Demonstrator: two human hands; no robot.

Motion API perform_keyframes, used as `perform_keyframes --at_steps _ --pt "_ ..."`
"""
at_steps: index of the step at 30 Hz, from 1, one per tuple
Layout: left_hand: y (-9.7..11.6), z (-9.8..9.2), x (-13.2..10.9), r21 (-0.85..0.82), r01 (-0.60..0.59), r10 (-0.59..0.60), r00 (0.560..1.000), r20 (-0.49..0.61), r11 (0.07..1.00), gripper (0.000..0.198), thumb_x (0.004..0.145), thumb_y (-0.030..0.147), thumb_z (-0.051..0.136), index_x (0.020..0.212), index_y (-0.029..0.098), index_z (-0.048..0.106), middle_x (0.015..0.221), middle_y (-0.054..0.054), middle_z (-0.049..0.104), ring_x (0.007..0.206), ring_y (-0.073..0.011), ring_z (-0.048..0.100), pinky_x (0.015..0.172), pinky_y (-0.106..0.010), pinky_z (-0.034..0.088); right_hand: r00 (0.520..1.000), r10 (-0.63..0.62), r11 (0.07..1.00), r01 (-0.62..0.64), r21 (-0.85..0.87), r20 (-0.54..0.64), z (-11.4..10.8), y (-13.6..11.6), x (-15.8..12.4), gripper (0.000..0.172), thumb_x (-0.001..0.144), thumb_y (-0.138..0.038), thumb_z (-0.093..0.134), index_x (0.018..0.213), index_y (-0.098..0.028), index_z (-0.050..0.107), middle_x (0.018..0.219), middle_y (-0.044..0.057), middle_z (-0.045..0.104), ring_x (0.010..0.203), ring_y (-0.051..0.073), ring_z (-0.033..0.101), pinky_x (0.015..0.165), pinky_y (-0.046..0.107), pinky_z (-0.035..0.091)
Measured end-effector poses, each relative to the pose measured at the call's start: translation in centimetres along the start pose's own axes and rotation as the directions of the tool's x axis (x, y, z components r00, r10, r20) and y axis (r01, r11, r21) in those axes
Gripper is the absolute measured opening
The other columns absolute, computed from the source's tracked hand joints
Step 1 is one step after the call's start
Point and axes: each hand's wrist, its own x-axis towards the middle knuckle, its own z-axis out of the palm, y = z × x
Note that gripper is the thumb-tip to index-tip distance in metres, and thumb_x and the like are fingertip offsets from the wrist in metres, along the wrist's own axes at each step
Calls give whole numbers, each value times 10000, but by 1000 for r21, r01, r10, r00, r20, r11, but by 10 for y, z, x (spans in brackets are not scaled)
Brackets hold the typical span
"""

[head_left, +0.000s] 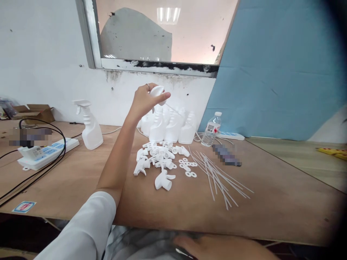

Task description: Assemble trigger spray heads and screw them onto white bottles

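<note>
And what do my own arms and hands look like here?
Your left arm has a short, plain white sleeve. Your left hand is gloveless, with a thin ring on one finger. Your right hand is blurred; I can't make out details.

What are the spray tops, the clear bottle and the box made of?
Spray tops: probably hard plastic, smooth and white, with crisp moulded shapes.
Clear bottle: likely plastic, shiny and see-through, with a white cap.
Box: looks like cardboard, dull and brown, with open flaps.
</note>
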Motion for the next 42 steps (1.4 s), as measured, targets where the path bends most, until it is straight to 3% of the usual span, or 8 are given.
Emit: perform_keyframes --at_steps 2,4,8,11,13,17,36,42 --pt "0 3 -1 -8 0 0 1000 13 1000 269 766 369 719 877 153 604 819 -70 606 754 -174 610 566 -241 496 995 -104 984 103 144 2 -56 -16 -13 385 910 -394 469 1271 -415 601 886 16 732 697 198 679 524 295 453" --pt "1 6 -1 -14 2 -2 1000 28 1000 255 786 375 699 866 155 599 803 -66 604 742 -169 609 573 -244 499 968 -152 938 206 279 -202 -104 -23 -19 311 953 -429 437 1153 -355 664 828 20 694 647 155 630 532 269 469" --pt "2 13 -3 -6 14 -13 997 76 1000 291 835 443 643 851 157 589 754 -59 614 700 -159 608 572 -244 496 600 -15 942 277 191 -800 -174 -11 8 220 873 -461 601 881 -254 672 815 42 644 645 157 567 509 274 441" --pt "4 20 -5 8 20 -20 995 96 1000 310 863 470 602 844 163 572 713 -46 606 645 -145 596 554 -239 482 356 -82 976 219 -2 -931 -207 1 45 226 827 -437 656 769 -218 658 751 39 643 564 139 490 493 287 379" --pt "4 26 -7 18 19 -21 994 108 1000 313 875 479 586 849 168 561 712 -38 603 625 -137 589 554 -237 476 281 -187 975 169 -144 -941 -219 4 67 234 829 -436 639 736 -222 658 754 40 664 584 150 493 523 301 370" --pt "3 36 -10 49 2 -8 990 139 999 299 886 475 579 862 178 556 766 -37 620 700 -149 612 622 -246 490 314 -280 960 100 -261 -907 -223 3 94 278 871 -381 570 660 -206 617 621 9 591 555 133 446 557 295 324" --pt "0 58 -16 -1 -12 12 969 245 1000 249 942 419 527 952 170 537 816 -41 627 672 -132 607 578 -206 452 123 -402 915 13 -404 -907 -212 30 104 175 842 -186 481 680 -205 419 519 -47 326 469 98 279 522 260 267" --pt "1 56 -16 -45 56 -39 949 312 997 250 942 400 511 873 162 544 697 -25 570 565 -99 522 509 -197 400 189 -415 908 27 -418 -890 -214 27 92 274 827 -188 476 577 -192 365 506 -41 295 495 90 234 522 266 243"
